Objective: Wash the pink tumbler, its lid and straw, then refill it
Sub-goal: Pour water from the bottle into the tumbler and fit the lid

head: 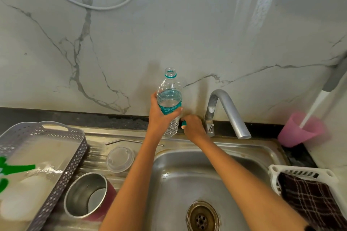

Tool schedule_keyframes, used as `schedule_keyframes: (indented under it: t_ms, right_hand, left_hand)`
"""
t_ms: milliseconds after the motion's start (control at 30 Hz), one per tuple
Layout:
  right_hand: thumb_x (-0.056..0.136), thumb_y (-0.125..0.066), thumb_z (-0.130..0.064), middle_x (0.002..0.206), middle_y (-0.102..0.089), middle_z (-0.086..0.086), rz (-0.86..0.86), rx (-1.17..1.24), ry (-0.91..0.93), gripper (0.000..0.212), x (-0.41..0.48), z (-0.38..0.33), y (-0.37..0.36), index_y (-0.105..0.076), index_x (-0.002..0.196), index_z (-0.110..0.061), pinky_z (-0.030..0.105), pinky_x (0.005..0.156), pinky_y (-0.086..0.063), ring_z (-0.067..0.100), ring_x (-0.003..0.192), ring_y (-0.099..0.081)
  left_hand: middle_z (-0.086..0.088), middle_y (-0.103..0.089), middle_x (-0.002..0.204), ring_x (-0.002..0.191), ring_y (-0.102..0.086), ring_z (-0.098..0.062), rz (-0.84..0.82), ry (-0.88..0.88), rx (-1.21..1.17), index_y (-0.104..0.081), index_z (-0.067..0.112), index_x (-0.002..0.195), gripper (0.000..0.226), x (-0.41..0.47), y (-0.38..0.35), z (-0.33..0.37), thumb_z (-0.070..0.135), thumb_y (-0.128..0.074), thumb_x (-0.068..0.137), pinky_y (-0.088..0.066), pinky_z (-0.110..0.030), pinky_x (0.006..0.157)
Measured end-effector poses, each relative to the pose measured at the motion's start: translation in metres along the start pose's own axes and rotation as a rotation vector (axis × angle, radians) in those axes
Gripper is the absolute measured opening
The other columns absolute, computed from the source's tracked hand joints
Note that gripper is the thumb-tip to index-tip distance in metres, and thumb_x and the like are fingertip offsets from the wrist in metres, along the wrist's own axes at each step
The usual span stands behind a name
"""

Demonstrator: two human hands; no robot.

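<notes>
The pink tumbler (88, 196) stands upright and open on the sink's drainboard at the lower left, its steel inside showing. Its clear lid (120, 158) lies flat just behind it. The metal straw (124, 141) lies along the drainboard's back edge. My left hand (161, 116) grips a clear water bottle (170, 99), uncapped, upright and about half full, above the sink's back rim. My right hand (193, 127) rests beside the bottle's base with a teal bottle cap (184, 123) in its fingers, close to the tap's base.
A steel tap (227, 110) arches over the sink basin (199, 184). A grey perforated tray (62, 165) sits at the left. A pink plastic cup (300, 129) stands at the right, with a white basket (281, 171) holding a checked cloth below it. Marble wall behind.
</notes>
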State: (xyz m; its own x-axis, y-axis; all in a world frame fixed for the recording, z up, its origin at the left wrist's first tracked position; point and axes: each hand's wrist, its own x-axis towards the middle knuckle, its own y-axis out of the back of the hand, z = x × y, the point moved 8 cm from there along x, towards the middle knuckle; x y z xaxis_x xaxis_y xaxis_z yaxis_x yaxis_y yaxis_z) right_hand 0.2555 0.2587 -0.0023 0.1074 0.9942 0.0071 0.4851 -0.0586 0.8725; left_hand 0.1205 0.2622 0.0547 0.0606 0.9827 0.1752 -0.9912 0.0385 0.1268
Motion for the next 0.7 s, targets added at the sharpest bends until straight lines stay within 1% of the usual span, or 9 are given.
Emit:
schedule_keyframes:
  t_ms: [67, 133, 200, 300, 367, 433, 567, 633, 700]
  right_hand:
    - [0.091, -0.058, -0.003, 0.110, -0.064, 0.011, 0.186, 0.108, 0.004, 0.024, -0.005, -0.008, 0.023, -0.061, 0.115, -0.006, 0.036, 0.088, -0.052, 0.026, 0.103, -0.060]
    - [0.094, -0.056, -0.010, 0.109, -0.059, 0.007, 0.368, 0.306, 0.015, 0.019, -0.013, -0.020, 0.055, -0.059, 0.113, -0.009, 0.036, 0.088, -0.051, 0.020, 0.101, -0.056]
    - [0.096, -0.054, -0.013, 0.111, -0.055, -0.001, 0.491, 0.507, 0.035, 0.023, -0.024, -0.036, 0.088, -0.058, 0.118, -0.011, 0.030, 0.092, -0.050, 0.014, 0.103, -0.055]
    - [0.096, -0.055, -0.011, 0.113, -0.055, -0.004, 0.608, 0.599, 0.118, 0.027, -0.043, -0.063, 0.133, -0.060, 0.122, -0.012, 0.024, 0.093, -0.049, 0.012, 0.106, -0.056]
    - [0.095, -0.055, -0.009, 0.114, -0.056, -0.005, 0.612, 0.640, 0.164, 0.028, -0.054, -0.075, 0.154, -0.061, 0.122, -0.013, 0.020, 0.092, -0.049, 0.010, 0.106, -0.057]
    - [0.095, -0.055, -0.006, 0.117, -0.058, -0.003, 0.574, 0.659, 0.217, 0.029, -0.062, -0.085, 0.170, -0.062, 0.121, -0.013, 0.016, 0.092, -0.048, 0.009, 0.106, -0.057]
    - [0.093, -0.055, -0.001, 0.115, -0.061, 0.000, 0.428, 0.564, 0.344, 0.030, -0.077, -0.102, 0.188, -0.065, 0.119, -0.013, 0.006, 0.088, -0.044, 0.005, 0.100, -0.058]
    - [0.093, -0.055, 0.001, 0.115, -0.061, -0.001, 0.357, 0.493, 0.392, 0.030, -0.082, -0.108, 0.192, -0.066, 0.118, -0.011, 0.008, 0.090, -0.044, 0.005, 0.100, -0.057]
    - [0.092, -0.054, 0.002, 0.116, -0.062, 0.001, 0.283, 0.394, 0.424, 0.031, -0.085, -0.115, 0.195, -0.066, 0.118, -0.010, 0.009, 0.092, -0.042, 0.007, 0.104, -0.056]
  left_hand:
    - [0.009, -0.055, 0.123, 0.111, -0.058, -0.005, -0.002, 0.002, -0.003, -0.034, 0.025, 0.136, 0.082, 0.000, 0.000, 0.000, 0.023, -0.085, 0.072, -0.051, -0.018, 0.089]
    - [0.006, -0.055, 0.123, 0.111, -0.059, -0.007, 0.000, -0.004, 0.007, -0.034, 0.024, 0.135, 0.081, 0.000, 0.000, 0.001, 0.021, -0.085, 0.073, -0.051, -0.016, 0.086]
    - [0.005, -0.055, 0.122, 0.110, -0.059, -0.007, 0.011, -0.018, 0.010, -0.035, 0.024, 0.133, 0.078, 0.000, 0.001, 0.004, 0.018, -0.085, 0.073, -0.051, -0.013, 0.083]
    - [0.003, -0.058, 0.122, 0.109, -0.061, -0.010, 0.030, -0.014, -0.016, -0.038, 0.022, 0.132, 0.078, -0.004, 0.003, 0.006, 0.015, -0.086, 0.071, -0.053, -0.023, 0.089]
    - [0.003, -0.059, 0.121, 0.110, -0.061, -0.011, 0.014, -0.009, -0.030, -0.039, 0.023, 0.132, 0.077, -0.008, 0.004, 0.007, 0.014, -0.086, 0.071, -0.053, -0.030, 0.094]
    - [0.003, -0.059, 0.122, 0.110, -0.061, -0.011, -0.032, -0.031, -0.012, -0.040, 0.024, 0.132, 0.076, -0.014, 0.003, 0.010, 0.015, -0.085, 0.071, -0.052, -0.033, 0.095]
    - [0.006, -0.059, 0.120, 0.108, -0.061, -0.006, -0.080, -0.048, -0.011, -0.040, 0.027, 0.130, 0.073, -0.032, 0.001, 0.019, 0.011, -0.084, 0.073, -0.053, -0.024, 0.088]
    - [0.008, -0.059, 0.115, 0.102, -0.062, 0.000, -0.107, -0.064, 0.005, -0.041, 0.024, 0.128, 0.071, -0.038, 0.000, 0.025, 0.005, -0.083, 0.073, -0.052, -0.018, 0.082]
    - [0.009, -0.059, 0.113, 0.100, -0.062, 0.002, -0.128, -0.071, 0.020, -0.041, 0.021, 0.129, 0.072, -0.042, -0.001, 0.028, 0.004, -0.083, 0.073, -0.052, -0.017, 0.079]
